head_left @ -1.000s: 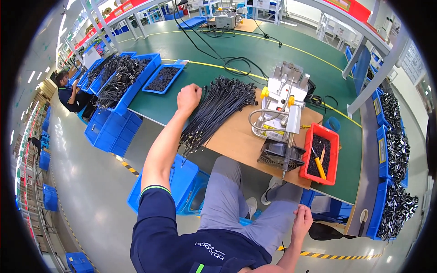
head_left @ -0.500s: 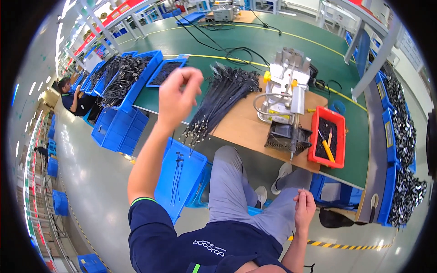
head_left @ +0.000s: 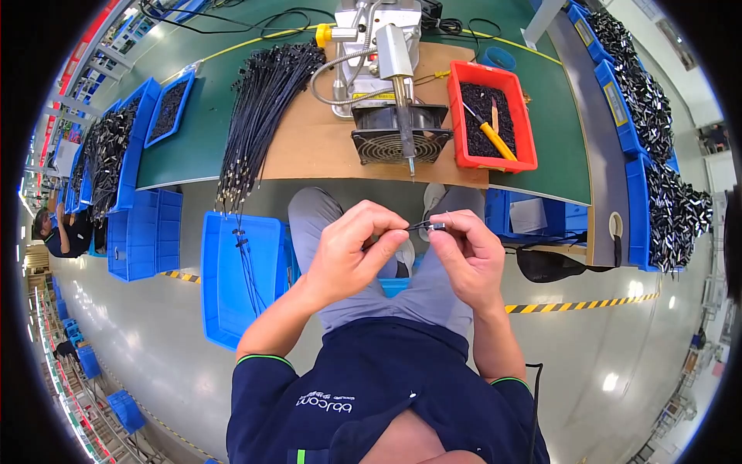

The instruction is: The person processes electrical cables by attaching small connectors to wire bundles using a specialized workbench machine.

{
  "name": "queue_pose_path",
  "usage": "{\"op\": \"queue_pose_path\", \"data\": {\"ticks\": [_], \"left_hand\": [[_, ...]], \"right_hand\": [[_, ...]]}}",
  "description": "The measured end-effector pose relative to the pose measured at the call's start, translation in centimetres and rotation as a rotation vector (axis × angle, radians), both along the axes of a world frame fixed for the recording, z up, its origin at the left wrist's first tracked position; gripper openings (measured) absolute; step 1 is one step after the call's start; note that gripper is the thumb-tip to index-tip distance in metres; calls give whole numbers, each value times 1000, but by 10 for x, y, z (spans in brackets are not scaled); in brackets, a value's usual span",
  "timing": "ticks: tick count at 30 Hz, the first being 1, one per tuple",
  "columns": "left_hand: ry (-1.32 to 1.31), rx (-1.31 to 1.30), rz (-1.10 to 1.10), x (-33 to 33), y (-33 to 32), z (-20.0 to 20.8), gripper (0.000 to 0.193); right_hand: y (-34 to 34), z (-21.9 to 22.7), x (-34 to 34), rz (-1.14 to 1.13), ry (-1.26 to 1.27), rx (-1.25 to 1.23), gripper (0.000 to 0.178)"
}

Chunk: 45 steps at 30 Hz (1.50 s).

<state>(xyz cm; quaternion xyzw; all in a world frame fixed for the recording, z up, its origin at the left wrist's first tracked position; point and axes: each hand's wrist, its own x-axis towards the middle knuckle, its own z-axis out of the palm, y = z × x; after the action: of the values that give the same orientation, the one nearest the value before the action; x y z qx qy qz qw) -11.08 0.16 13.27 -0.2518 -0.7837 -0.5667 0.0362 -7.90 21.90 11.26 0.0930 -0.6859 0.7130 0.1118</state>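
Over my lap, my left hand (head_left: 357,251) is closed in a pinch on a thin black cable (head_left: 418,226). Facing it, my right hand (head_left: 471,259) pinches a small black connector piece (head_left: 437,226) at the cable's end, so the two hands almost meet. Beyond the left hand, a thick bundle of black cables (head_left: 267,108) lies on the bench, its metal-tipped ends hanging over the edge. A blue tray (head_left: 216,309) to my left holds a few cables with small black connectors.
A bench machine with a pointed metal tip (head_left: 411,166) stands ahead, a black fan (head_left: 386,143) below it. Beside it, a red bin (head_left: 527,139) holds small black parts and a yellow-handled tool (head_left: 497,141). Blue bins (head_left: 638,201) of parts line the right; a person (head_left: 63,228) sits far left.
My left hand has come down from beside the cable bundle to my lap and now grips a cable. My right hand has risen to meet it. The view has shifted.
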Motion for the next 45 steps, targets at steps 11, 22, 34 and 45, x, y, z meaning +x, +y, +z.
{"op": "queue_pose_path", "data": {"ticks": [11,22,34,45], "left_hand": [[43,-11,46,-1,30,-10,24],[-305,94,63,0,42,-12,12],[-557,319,24,0,48,-26,10],[-608,263,-3,-3,34,-19,6]], "right_hand": [[14,-21,8,31,-95,-57,21],[16,-23,5,32,-103,-26,23],[10,-26,5,-10,-71,-55,24],[13,-28,9,-36,-78,-197,28]]}}
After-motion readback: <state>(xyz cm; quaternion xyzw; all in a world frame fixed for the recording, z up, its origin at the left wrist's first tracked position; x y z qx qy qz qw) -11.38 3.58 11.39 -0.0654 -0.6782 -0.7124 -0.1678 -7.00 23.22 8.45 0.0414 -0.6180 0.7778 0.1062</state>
